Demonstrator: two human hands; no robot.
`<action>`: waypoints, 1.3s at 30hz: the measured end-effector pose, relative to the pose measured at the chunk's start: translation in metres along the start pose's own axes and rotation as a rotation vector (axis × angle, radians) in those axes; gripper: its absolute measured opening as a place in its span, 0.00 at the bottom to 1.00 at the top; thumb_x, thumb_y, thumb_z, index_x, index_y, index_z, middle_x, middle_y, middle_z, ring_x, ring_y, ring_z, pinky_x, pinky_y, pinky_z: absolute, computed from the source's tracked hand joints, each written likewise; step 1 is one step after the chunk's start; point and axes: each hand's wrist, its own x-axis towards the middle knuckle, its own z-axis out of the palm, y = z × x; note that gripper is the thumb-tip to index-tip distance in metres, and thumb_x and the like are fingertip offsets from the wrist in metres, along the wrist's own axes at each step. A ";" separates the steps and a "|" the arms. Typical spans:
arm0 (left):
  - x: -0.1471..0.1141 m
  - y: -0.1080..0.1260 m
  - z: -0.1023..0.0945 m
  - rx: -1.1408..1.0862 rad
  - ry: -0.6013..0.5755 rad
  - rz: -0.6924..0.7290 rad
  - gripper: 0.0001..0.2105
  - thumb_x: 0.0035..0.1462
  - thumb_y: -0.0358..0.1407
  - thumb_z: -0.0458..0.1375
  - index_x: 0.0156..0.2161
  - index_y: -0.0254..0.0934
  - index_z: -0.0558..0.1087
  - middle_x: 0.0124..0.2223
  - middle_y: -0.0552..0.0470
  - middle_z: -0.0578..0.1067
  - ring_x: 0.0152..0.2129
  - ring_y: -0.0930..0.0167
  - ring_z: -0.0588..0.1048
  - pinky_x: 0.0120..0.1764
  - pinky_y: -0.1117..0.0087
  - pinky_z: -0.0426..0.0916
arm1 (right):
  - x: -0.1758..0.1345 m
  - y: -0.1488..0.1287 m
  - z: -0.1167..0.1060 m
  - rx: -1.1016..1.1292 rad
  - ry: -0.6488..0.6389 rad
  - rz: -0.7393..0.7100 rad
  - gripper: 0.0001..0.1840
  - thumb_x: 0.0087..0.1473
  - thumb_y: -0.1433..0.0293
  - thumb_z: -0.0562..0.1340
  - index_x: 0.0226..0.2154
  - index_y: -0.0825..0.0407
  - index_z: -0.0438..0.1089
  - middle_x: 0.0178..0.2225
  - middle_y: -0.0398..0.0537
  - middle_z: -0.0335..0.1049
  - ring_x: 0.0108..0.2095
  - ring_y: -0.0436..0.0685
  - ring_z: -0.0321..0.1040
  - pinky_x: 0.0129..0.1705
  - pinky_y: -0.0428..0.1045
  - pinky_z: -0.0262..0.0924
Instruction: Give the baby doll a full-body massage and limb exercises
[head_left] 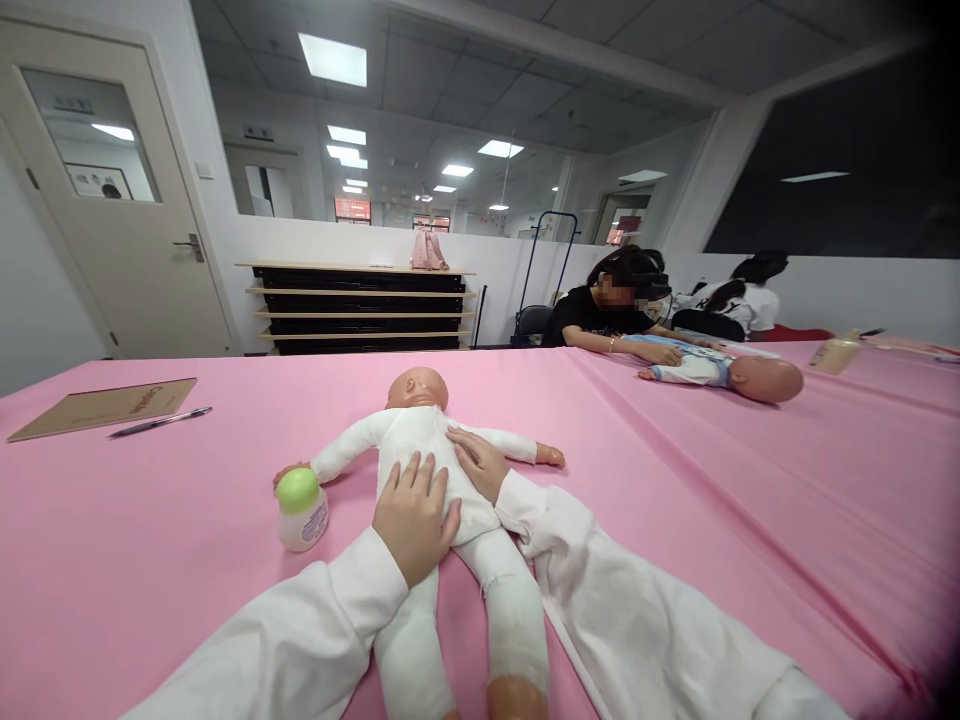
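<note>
A baby doll with a white cloth body lies stretched out on the pink-covered table, its head turned away and its legs toward me. My left hand rests flat on the lower middle of its body, fingers extended. Higher up, at the doll's right-hand side in the picture, my right hand lies on the torso with fingers stretched out. Neither hand grips anything. A small white bottle with a green cap stands beside the doll's left-side hand in the picture.
A brown notebook and a pen lie at the far left. Across the table at right, a person in a black top handles another doll. A pump bottle stands beyond it. Shelving lines the back wall.
</note>
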 end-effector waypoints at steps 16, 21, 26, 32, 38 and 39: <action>0.000 -0.002 0.004 -0.122 0.228 0.067 0.08 0.51 0.27 0.51 0.24 0.35 0.69 0.22 0.52 0.70 0.21 0.70 0.68 0.24 0.70 0.62 | 0.078 -0.057 0.016 -0.246 -0.466 -0.375 0.19 0.58 0.62 0.52 0.51 0.42 0.64 0.61 0.42 0.46 0.63 0.59 0.36 0.61 0.64 0.27; -0.002 -0.003 0.006 -0.146 0.208 0.054 0.08 0.52 0.28 0.51 0.26 0.35 0.70 0.23 0.53 0.71 0.23 0.71 0.69 0.26 0.71 0.62 | 0.066 -0.034 0.010 -0.273 -0.348 -0.114 0.30 0.58 0.55 0.48 0.61 0.42 0.44 0.65 0.46 0.27 0.64 0.62 0.24 0.59 0.69 0.25; -0.001 -0.004 0.003 -0.149 0.120 0.054 0.07 0.54 0.29 0.50 0.29 0.35 0.70 0.25 0.52 0.71 0.26 0.70 0.69 0.29 0.70 0.64 | 0.044 -0.007 -0.001 -0.161 -0.357 0.057 0.31 0.59 0.54 0.44 0.62 0.43 0.38 0.65 0.46 0.27 0.64 0.62 0.26 0.58 0.70 0.26; 0.015 -0.003 -0.007 -0.167 -0.265 0.332 0.14 0.51 0.29 0.49 0.43 0.34 0.70 0.42 0.45 0.72 0.40 0.64 0.69 0.44 0.61 0.63 | 0.015 0.003 -0.006 -0.110 -0.331 0.044 0.27 0.62 0.60 0.39 0.62 0.48 0.41 0.64 0.49 0.34 0.64 0.57 0.31 0.60 0.64 0.31; 0.018 -0.006 -0.002 -0.215 -0.315 0.123 0.18 0.60 0.38 0.44 0.55 0.47 0.62 0.56 0.55 0.65 0.59 0.62 0.53 0.58 0.50 0.46 | 0.012 0.003 -0.007 -0.097 -0.258 0.040 0.23 0.58 0.62 0.53 0.55 0.52 0.56 0.58 0.54 0.51 0.56 0.62 0.52 0.55 0.64 0.48; 0.017 -0.006 -0.001 -0.191 -0.304 0.066 0.18 0.60 0.40 0.44 0.55 0.47 0.63 0.57 0.54 0.64 0.59 0.61 0.52 0.57 0.48 0.44 | 0.013 0.003 -0.007 -0.096 -0.243 0.040 0.23 0.57 0.62 0.55 0.53 0.53 0.58 0.55 0.54 0.55 0.53 0.61 0.56 0.53 0.63 0.53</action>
